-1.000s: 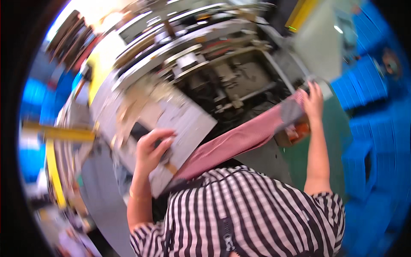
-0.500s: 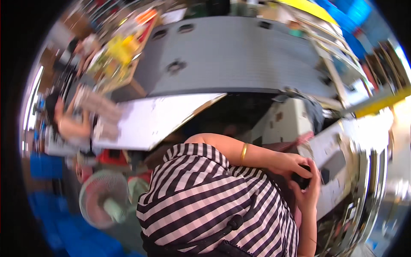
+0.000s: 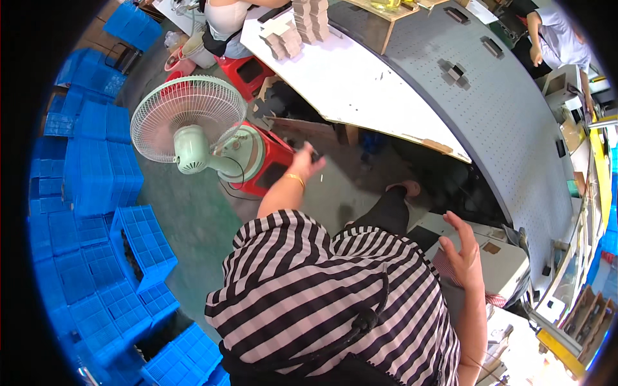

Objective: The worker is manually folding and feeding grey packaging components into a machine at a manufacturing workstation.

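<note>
My left hand [image 3: 305, 165] reaches out over the floor, right of the red stool that carries the fan. It is slightly blurred, with a small black object [image 3: 315, 155] between thumb and fingers; its exact kind does not show. On the right, my right hand [image 3: 463, 255] is raised with thumb and fingers apart, holding nothing. Beneath and beyond that hand is a white box-like cabinet [image 3: 499, 257] with dark cloth at its far edge.
A green fan [image 3: 193, 145] stands on a red stool [image 3: 273, 168] at left. Blue crates [image 3: 96, 270] are stacked along the left side. A white table [image 3: 360, 90] with cardboard pieces [image 3: 283, 40] adjoins a grey perforated conveyor [image 3: 479, 96]. Other people [image 3: 225, 22] sit or stand beyond.
My view has swung left and down toward the fan and crates. My hands, earlier together around a black object at right, have parted; the left has moved far left and the right has opened.
</note>
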A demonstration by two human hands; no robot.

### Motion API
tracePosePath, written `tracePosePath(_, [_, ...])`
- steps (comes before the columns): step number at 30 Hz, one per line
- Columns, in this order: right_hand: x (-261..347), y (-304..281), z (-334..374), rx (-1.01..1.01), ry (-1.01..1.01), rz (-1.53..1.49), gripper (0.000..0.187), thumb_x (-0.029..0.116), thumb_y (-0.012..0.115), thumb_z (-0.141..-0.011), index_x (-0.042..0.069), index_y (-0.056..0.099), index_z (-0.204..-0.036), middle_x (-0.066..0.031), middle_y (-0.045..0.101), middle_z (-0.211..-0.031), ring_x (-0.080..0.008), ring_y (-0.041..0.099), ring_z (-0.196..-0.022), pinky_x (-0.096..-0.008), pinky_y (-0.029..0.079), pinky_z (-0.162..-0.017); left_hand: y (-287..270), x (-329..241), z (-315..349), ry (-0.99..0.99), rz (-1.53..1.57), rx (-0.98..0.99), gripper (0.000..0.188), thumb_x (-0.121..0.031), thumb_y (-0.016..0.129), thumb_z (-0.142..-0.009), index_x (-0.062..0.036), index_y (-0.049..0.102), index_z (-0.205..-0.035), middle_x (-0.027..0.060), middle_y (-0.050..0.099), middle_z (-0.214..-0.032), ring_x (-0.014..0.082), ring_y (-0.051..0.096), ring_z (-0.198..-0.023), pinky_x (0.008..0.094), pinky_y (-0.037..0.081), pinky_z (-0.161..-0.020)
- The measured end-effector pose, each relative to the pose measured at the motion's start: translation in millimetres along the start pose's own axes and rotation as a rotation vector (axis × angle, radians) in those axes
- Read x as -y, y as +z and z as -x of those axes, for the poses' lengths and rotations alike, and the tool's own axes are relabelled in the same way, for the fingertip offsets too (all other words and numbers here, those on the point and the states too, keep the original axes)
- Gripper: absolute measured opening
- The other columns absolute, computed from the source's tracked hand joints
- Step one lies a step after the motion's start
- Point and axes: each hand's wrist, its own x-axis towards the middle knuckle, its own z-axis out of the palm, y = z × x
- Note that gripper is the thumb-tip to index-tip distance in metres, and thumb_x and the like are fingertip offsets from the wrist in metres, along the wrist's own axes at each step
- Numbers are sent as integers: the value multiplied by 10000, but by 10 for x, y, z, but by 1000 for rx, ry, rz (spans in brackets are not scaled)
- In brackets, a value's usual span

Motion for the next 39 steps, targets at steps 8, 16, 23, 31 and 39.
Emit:
tracePosePath(8, [-173, -205, 211, -171, 106, 50, 456, 136, 666, -846, 25, 546, -1272, -182, 611, -1174, -344, 568, -1101, -406, 432, -962, 477, -541, -348, 1, -864, 230, 410, -345, 613, -906, 21, 647, -1089, 162, 673, -1074, 292, 672, -837, 348, 519, -630])
tracePosePath(16, [-403, -163, 745, -388, 436, -192, 353, 111, 664, -835, 20, 624, -1173, -157, 675, -1061, -311, 636, -1018, -374, 484, -878, 3904, 312, -87, 543, -1286, 956, 143, -141, 603, -886, -23, 678, -856, 52, 691, -769, 127, 656, -646, 277, 481, -535])
tracePosePath(23, [-455, -381, 401, -451, 582, -258, 343, 40, 603, -867, -10, 603, -1206, -154, 681, -1093, -244, 652, -1048, -333, 489, -921, 5639, 378, -493, 1552, -1598, 593, 279, -80, 686, -775, -139, 671, -1047, 138, 554, -1276, 296, 556, -1107, 400, 517, -851])
tracePosePath(31, [-702, -713, -198, -465, 610, -211, 347, 106, 668, -832, 13, 620, -1164, -151, 678, -1052, -310, 638, -1013, -378, 484, -901, 6151, 307, -917, 1406, -1698, 715, 82, -136, 707, -733, -108, 700, -810, 171, 555, -1292, 312, 564, -1141, 424, 542, -834])
tracePosePath(39, [-724, -771, -156, -485, 574, -88, 339, 112, 674, -827, 17, 621, -1148, -157, 672, -1046, -322, 626, -1011, -386, 481, -897, 6107, 568, -589, 1341, -1445, 886, 55, -130, 716, -733, -88, 700, -764, 167, 632, -1130, 302, 628, -978, 392, 527, -770])
